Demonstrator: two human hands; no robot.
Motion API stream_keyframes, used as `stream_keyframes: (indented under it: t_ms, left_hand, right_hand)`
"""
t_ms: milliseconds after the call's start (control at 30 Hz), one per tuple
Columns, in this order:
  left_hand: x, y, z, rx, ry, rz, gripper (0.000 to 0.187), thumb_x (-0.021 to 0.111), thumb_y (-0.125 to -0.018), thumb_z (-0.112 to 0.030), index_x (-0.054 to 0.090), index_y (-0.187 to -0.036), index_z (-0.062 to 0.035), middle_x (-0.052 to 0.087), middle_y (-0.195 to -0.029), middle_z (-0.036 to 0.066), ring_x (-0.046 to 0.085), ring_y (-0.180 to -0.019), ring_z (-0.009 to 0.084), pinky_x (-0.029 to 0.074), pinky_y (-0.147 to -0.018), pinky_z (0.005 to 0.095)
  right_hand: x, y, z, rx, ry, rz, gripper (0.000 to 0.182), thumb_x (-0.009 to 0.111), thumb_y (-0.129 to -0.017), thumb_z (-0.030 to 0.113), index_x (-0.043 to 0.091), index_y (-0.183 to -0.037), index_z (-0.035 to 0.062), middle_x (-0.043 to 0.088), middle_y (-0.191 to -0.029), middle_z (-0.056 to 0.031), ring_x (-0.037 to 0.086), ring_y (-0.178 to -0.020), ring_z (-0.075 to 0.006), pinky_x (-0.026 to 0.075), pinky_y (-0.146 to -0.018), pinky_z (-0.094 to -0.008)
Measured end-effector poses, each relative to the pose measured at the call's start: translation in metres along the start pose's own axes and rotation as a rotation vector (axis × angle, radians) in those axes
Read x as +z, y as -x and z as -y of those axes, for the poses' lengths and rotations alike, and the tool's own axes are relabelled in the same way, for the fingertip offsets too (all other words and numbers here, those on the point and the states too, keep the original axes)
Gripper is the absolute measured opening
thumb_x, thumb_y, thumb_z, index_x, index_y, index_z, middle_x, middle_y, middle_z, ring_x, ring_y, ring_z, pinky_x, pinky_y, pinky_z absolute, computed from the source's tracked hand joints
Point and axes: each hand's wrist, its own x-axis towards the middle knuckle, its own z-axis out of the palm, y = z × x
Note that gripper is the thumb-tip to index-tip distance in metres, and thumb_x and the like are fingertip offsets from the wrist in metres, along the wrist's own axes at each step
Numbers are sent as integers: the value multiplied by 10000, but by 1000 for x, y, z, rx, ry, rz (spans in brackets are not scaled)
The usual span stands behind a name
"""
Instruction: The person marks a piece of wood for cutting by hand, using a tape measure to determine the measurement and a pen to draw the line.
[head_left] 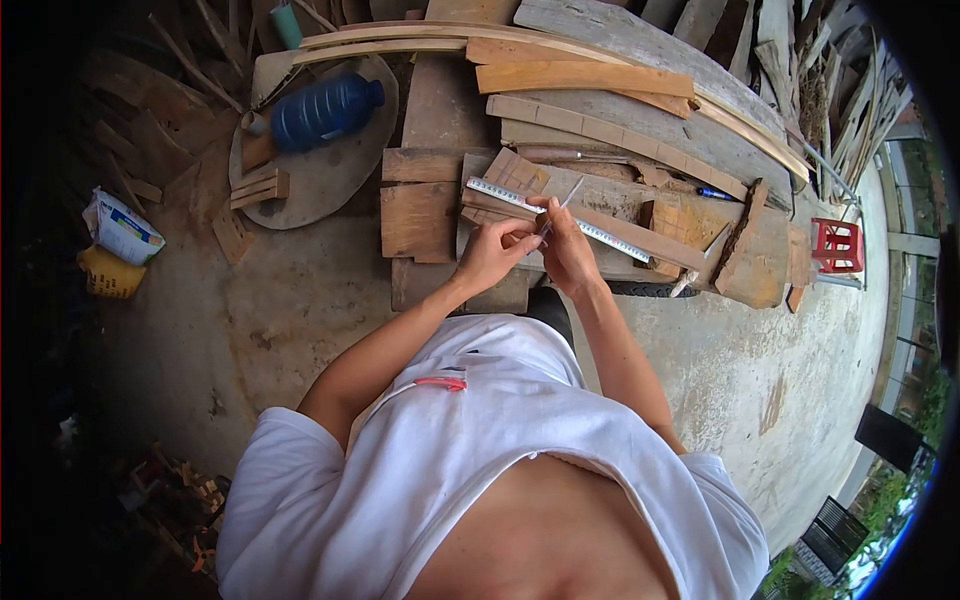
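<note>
My right hand (568,248) is closed with a thin, pale, slender object (573,190) jutting up past its fingers; its kind is too small to tell. My left hand (490,257) meets it at the fingertips, pinched around something small I cannot make out. Below and behind both hands a white ruler (612,240) with printed numbers lies slantwise along a narrow wooden board (655,242). The hands cover the ruler's middle. A short wooden piece (518,172) lies beside its left end.
Planks (590,77) and long strips are stacked behind the bench. A blue marker (714,193) lies at right, near a bark-edged stick (741,235). A large blue water bottle (328,112) lies on a round slab (300,200). A red stool (838,246) stands far right, bags (122,228) far left.
</note>
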Motion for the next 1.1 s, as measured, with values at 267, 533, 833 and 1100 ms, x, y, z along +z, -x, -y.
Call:
stream_keyframes:
  t_ms: [267, 533, 833, 1100]
  left_hand:
    - [-8, 15, -38, 43, 184, 209, 282, 732, -887, -77, 687, -1157, -12, 746, -905, 62, 674, -827, 81, 529, -743, 253]
    - [-11, 24, -49, 106, 74, 245, 411, 719, -908, -113, 636, -1304, -42, 736, -865, 29, 630, -777, 62, 518, -729, 255]
    - [-1, 31, -47, 337, -200, 144, 285, 752, -864, -112, 683, -1134, -53, 728, -788, 104, 690, -652, 177, 534, -624, 293]
    - [-2, 26, -52, 235, -183, 67, 123, 687, -880, -23, 598, -964, -13, 723, -718, 89, 729, -659, 142, 560, -593, 260]
  right_hand:
    - [-13, 9, -10, 174, -463, -9, 356, 597, -990, 464, 644, -1074, 121, 547, -732, 54, 496, -606, -55, 453, -560, -215]
    - [12, 8, -4, 277, -515, -89, 352, 556, -1018, 433, 605, -878, 114, 529, -646, 26, 500, -534, -83, 453, -429, -222]
    - [16, 23, -1, 304, -446, 66, 382, 529, -1030, 437, 642, -972, 77, 593, -725, -12, 582, -602, -121, 517, -542, -244]
    - [18, 47, 3, -152, 385, -362, 397, 481, -1054, 306, 562, -1259, -23, 677, -945, -109, 637, -675, -140, 528, -609, -288]
